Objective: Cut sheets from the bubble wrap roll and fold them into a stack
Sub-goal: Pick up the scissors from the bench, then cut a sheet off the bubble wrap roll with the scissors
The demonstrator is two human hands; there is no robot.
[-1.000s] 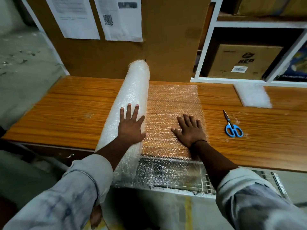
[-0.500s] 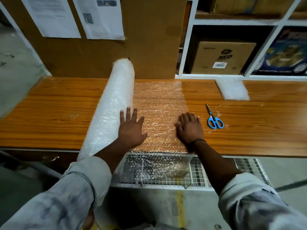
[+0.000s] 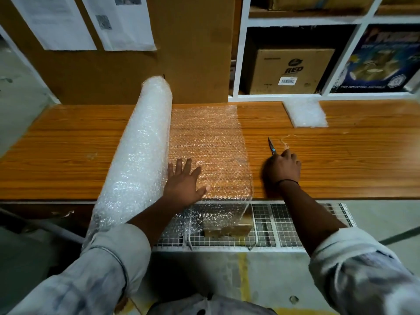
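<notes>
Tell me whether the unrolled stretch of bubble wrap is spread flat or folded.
Spread flat: the unrolled sheet lies in one layer on the table, wood grain showing through, left hand pressing it.

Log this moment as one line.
left hand: flat on unrolled sheet beside roll | right hand: grips scissors on table | cut: not begun | folded pile: back right

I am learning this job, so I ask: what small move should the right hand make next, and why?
Probably lift the scissors and bring them to the near edge of the unrolled sheet, beside the roll. The right hand curls over their handles, and the left hand presses the sheet flat, not yet cut.
</notes>
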